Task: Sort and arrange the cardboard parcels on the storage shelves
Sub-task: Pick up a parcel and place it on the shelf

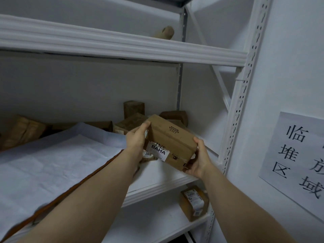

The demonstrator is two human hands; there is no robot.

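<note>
Two hands hold one brown rectangular cardboard parcel [172, 140] between them, tilted, above the right end of the middle white metal storage shelf [157, 189]. The left hand [137, 140] grips the parcel's left end, thumb curled over the top far corner and fingers hidden behind the box. The right hand [199, 160] clasps the near right corner, thumb on the top edge and fingers wrapped underneath.

The parcel's top face carries small dark print reading "INS BAHA", upside down from this view. A white sticker label [157, 150] on its near side reads "INS BAHA" in bigger letters. Just below the parcel, a patch of white label [148, 153] shows "3000"; what it is stuck to is mostly hidden.

Behind the held parcel, several darker brown cardboard parcels [134, 108] lie heaped at the back of the same shelf. A large white paper sheet [52, 155] covers the shelf's left part. On the shelf below, a tan parcel with a printed shipping label [194, 202] stands near the right upright; its text is too small to read. On the wall at right, a white paper sign [296, 151] bears large black characters: 临, 堆, 区 in one column, and 域 lower right.
</note>
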